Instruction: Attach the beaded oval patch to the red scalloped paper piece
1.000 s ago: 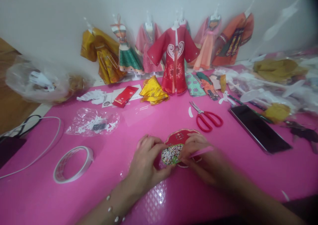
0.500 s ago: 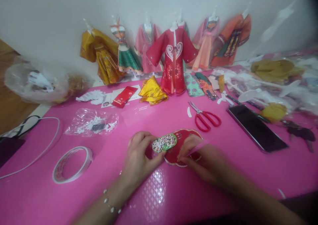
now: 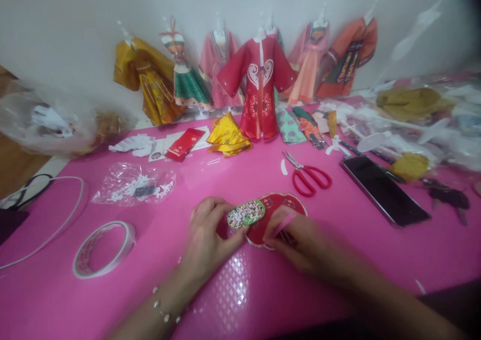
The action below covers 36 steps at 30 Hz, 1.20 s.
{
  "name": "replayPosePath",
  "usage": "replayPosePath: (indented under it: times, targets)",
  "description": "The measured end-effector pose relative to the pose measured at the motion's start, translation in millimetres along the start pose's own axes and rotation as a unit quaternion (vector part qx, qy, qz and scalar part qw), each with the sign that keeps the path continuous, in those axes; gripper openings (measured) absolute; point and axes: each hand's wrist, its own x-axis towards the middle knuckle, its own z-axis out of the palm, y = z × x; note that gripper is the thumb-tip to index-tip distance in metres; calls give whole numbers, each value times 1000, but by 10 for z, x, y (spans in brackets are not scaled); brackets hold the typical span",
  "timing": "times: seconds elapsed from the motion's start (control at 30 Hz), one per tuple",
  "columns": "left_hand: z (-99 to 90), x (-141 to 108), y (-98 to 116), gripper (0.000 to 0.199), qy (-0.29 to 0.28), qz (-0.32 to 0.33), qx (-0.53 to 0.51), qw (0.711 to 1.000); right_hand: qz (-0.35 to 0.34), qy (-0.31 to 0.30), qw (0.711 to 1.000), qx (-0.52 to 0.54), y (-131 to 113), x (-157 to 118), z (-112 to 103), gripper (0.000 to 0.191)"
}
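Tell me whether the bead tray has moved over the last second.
Yes: judged against the scissors, the bead tray has shifted to the left and upward in the view.

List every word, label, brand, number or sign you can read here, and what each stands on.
No text can be read.
Red packet: pale marks on it, too small to read.
Tape roll: reddish print on its inner side, too blurred to read.
White paper: a dark round mark, too small to make out.
Red scalloped piece: small markings, lettering or pattern, cannot tell which.
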Motion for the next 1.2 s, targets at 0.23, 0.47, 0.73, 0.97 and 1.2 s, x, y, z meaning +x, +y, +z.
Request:
replayPosePath:
  times: [0.23,0.47,0.73,0.97,1.2]
  targets:
    - [-2,-4,10,28,-10,-8,1,1000,-11,-1,1000,15,39,-5,35,14]
    - [2,-3,17,26,-12,-8,-2,1000,-6,-4,1000,9,59,-4,38,11]
    - [5,-1,24,27,-7,-6,-2,1000,9,-16,1000,-10,-16,1,12,11]
    - [10,-3,19,27,-10,-9,-7,1000,0,-11,1000,2,45,0,33,11]
    - [14,-10,16,27,-11,-7,-7,1000,1,-10,1000,-5,18,1,27,12]
